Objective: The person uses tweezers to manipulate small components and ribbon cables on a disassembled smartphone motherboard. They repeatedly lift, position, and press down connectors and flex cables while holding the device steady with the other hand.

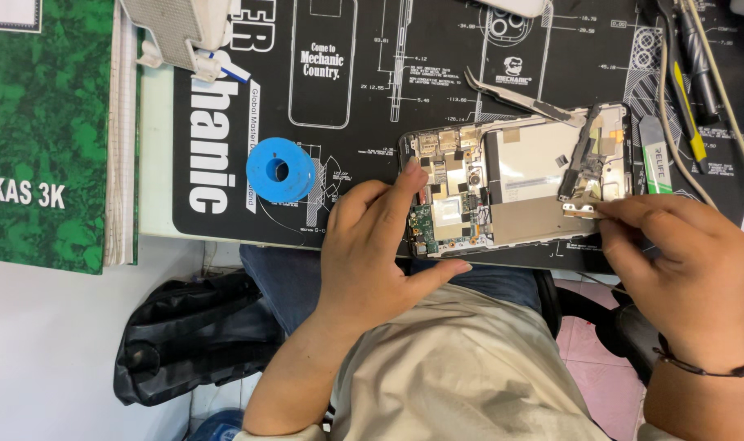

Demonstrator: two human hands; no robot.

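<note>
I see the opened phone [515,184] lying on the black mat [347,106] between my hands: left hand [372,245] open, steadying its left end; right hand [682,253] pinching a small metal piece [580,209] at its right end.

A phone-repair workbench: a black repair mat [372,106] printed with technical phone outlines covers the table under an opened smartphone [511,175] with its circuit boards laid bare. Above the phone held between the hands lie metal tweezers [519,98]; a blue spool [279,170] sits left of it, and a plastic pry tool [654,155] and cables to its right.
</note>
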